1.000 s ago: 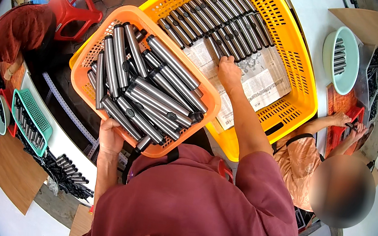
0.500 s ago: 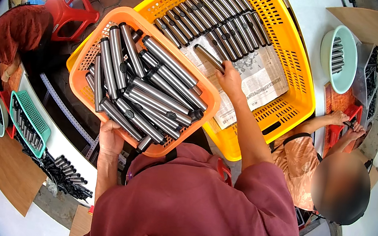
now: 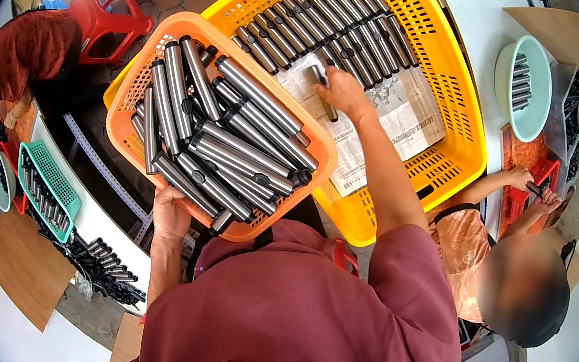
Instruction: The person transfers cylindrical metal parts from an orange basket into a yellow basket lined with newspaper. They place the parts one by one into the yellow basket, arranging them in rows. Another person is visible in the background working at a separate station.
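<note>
Over the newspaper (image 3: 416,125) inside the yellow basket (image 3: 468,151), the right hand (image 3: 346,94) pinches a single metal cylinder (image 3: 317,75), held tilted by its side between thumb and fingers. Matching cylinders (image 3: 359,24) lie in close rows toward the far end of the yellow basket. The left hand (image 3: 171,215) is off to the near left of the yellow basket, curled around the rim of an orange basket (image 3: 326,142) – I can't see how its fingers sit underneath. That basket, heaped with loose cylinders (image 3: 210,142) pointing in several directions, overlaps the left side of the yellow basket from here; whether the two touch, I can't tell. Right of the yellow basket there's a pale green bowl (image 3: 530,126) with more cylinders in it – and, nearer than that, a co-worker (image 3: 453,256) with a small dark piece in both hands.
</note>
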The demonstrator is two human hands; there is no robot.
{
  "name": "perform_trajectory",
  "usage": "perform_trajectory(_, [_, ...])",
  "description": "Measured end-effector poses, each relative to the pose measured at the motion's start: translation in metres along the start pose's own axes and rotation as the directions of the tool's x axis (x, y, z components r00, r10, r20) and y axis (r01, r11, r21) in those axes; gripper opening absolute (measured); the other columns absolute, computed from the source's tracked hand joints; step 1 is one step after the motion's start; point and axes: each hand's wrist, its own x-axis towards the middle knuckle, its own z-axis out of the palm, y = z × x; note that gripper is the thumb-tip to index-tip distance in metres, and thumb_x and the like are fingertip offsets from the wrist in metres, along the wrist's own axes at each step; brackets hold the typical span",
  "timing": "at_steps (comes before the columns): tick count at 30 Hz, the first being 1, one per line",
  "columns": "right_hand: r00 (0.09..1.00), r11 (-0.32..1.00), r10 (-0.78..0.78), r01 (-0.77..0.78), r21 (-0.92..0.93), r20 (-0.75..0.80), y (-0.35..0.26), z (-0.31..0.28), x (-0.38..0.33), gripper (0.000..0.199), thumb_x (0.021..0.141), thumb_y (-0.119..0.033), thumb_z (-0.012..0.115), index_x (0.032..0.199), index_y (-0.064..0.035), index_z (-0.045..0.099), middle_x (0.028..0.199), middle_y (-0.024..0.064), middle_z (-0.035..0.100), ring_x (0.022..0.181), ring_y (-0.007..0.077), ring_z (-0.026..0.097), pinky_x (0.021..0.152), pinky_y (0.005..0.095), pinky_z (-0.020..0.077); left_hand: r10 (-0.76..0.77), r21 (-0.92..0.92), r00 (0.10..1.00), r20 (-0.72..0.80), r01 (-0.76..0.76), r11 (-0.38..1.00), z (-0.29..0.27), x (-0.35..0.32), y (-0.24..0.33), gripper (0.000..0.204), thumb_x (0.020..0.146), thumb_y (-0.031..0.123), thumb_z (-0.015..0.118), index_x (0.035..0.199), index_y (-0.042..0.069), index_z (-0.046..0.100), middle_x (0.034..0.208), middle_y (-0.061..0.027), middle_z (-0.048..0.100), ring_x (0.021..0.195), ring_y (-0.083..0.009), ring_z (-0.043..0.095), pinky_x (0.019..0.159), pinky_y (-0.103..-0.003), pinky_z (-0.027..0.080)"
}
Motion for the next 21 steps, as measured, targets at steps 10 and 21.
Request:
perform_trajectory(10, [0.976, 0.976, 0.196, -0.203, -0.075, -0.09, -0.011, 0.064, -0.049, 0.032, 0.085, -0.029, 0.059, 0.095, 0.0009, 0.059, 0.098, 0.0196, 0.059, 0.08, 0.0357, 0.066, 0.068, 0.0456, 0.054, 0.014, -0.021, 1.0, 0.002, -0.014, 1.0, 0.005, -0.001, -0.001, 0.036, 0.067, -0.002, 0.046, 0.1, -0.003, 0.06, 0.087, -0.0104, 0.067, 0.076, -0.0214, 0.065, 0.07, -0.031, 0.053])
perform_trajectory(21, [0.962, 0.97, 0.165, -0.198, -0.138, -0.218, 0.012, 0.053, -0.024, 0.02, 0.083, -0.018, 0.058, 0.095, -0.0029, 0.051, 0.09, 0.0177, 0.062, 0.074, 0.0349, 0.067, 0.06, 0.0451, 0.0542, 0.002, -0.026, 0.999, 0.036, -0.001, 1.0, -0.008, 0.005, -0.004, 0.042, 0.067, -0.001, 0.046, 0.107, -0.004, 0.059, 0.095, -0.0105, 0.066, 0.087, -0.0232, 0.064, 0.083, -0.034, 0.052])
